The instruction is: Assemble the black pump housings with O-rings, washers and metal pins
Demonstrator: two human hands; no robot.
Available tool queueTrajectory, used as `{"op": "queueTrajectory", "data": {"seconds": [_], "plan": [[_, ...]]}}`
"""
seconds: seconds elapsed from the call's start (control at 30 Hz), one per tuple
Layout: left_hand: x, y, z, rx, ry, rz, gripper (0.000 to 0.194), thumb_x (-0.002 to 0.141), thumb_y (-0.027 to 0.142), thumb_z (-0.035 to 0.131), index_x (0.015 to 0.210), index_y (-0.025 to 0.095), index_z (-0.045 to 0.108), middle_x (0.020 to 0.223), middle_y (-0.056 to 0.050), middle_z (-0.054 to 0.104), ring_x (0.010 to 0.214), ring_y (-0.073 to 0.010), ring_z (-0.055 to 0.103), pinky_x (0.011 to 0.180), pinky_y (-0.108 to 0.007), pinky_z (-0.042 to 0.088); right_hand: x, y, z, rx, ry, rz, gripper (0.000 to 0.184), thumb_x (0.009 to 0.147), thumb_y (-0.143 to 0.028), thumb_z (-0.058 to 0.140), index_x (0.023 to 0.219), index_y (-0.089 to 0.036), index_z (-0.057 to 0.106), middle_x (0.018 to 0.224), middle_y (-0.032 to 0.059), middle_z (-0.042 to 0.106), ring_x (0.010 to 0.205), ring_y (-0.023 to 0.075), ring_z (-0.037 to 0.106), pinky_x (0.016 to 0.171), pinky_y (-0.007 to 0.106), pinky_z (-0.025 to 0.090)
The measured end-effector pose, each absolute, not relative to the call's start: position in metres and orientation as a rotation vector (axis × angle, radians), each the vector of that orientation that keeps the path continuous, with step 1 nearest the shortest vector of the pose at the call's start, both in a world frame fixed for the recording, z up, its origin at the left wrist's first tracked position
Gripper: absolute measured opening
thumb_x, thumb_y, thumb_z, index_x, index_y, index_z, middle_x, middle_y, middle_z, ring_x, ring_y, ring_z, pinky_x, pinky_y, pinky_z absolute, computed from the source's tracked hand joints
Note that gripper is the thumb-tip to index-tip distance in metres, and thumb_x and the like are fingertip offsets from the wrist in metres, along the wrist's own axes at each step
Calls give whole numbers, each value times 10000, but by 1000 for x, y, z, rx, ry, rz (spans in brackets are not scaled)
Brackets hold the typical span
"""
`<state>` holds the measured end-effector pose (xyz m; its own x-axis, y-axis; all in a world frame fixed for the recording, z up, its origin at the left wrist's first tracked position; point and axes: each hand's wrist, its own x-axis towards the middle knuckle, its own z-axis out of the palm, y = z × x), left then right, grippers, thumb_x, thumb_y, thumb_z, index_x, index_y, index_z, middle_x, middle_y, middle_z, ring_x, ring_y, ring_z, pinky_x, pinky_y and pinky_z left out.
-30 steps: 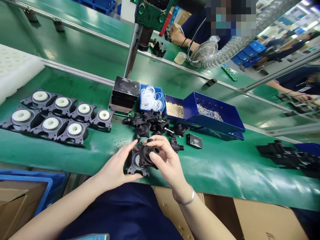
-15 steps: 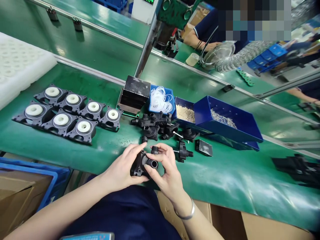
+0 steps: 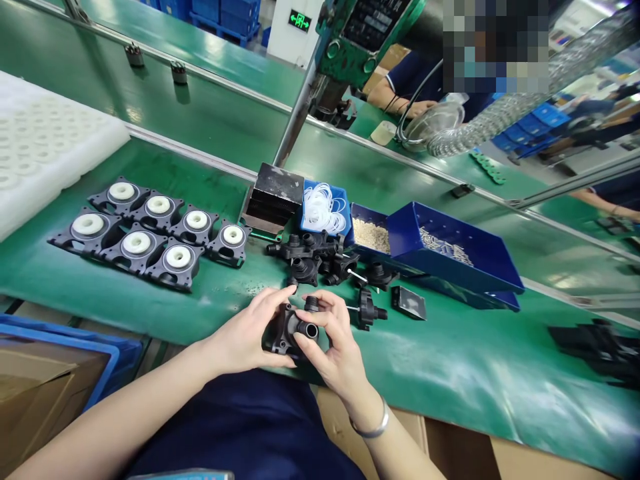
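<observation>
A black plastic pump housing (image 3: 286,328) with two stubby pipe ports is between my hands, close to the bench's front edge. My left hand (image 3: 249,331) clasps its square flange from the left, thumb below and fingers above. From the right, my right hand (image 3: 336,340) grips around the ports, one of which faces me. Palms and fingers hide part of the housing. Just beyond lie several similar black port covers (image 3: 305,270), some with white pins sticking out. Another black cover (image 3: 367,310) rests right of my right hand.
Several black square housings with white rotors (image 3: 137,243) stand in rows at left, near a white foam tray (image 3: 45,133). Behind the covers are a black block (image 3: 275,190), a blue bin of white rings (image 3: 324,208) and blue bins (image 3: 455,257) of small parts. A machine column rises behind; a co-worker's arm shows across.
The view has shifted slightly, so the bench items appear a little lower and farther right. Both hands keep their hold on the pump housing.
</observation>
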<state>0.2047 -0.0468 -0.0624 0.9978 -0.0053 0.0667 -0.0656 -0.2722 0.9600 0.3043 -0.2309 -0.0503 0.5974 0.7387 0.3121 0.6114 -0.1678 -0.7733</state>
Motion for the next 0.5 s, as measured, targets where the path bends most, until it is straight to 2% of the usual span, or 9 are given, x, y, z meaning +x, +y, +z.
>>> {"op": "queueTrajectory", "data": {"seconds": [0.23, 0.33, 0.5], "plan": [[205, -46, -63, 1882, -105, 104, 1043, 729, 349, 852, 1542, 364, 199, 1465, -116, 396, 1371, -314, 469, 1133, -503, 458, 307, -231, -48, -1860, -1106, 172, 232, 912, -239, 666, 1133, -281, 608, 1271, 90, 449, 1234, 265, 486, 1042, 489, 434], [206, -42, -61, 1930, -202, 146, 918, 745, 338, 841, 1487, 336, 300, 1407, -128, 424, 1375, -317, 442, 1113, -508, 463, 307, -231, -48, -1897, -1106, 189, 232, 921, -282, 658, 1142, -277, 587, 1266, 91, 441, 1245, 266, 469, 1042, 483, 442], [207, -40, -66, 1968, -291, 168, 632, 770, 296, 819, 1308, 282, 487, 1342, -129, 453, 1346, -301, 455, 1110, -488, 446, 302, -231, -50, -1957, -1035, 207, 459, 931, -357, 634, 1336, -263, 440, 1273, 120, 452, 1250, 279, 465, 1042, 483, 465]]}}
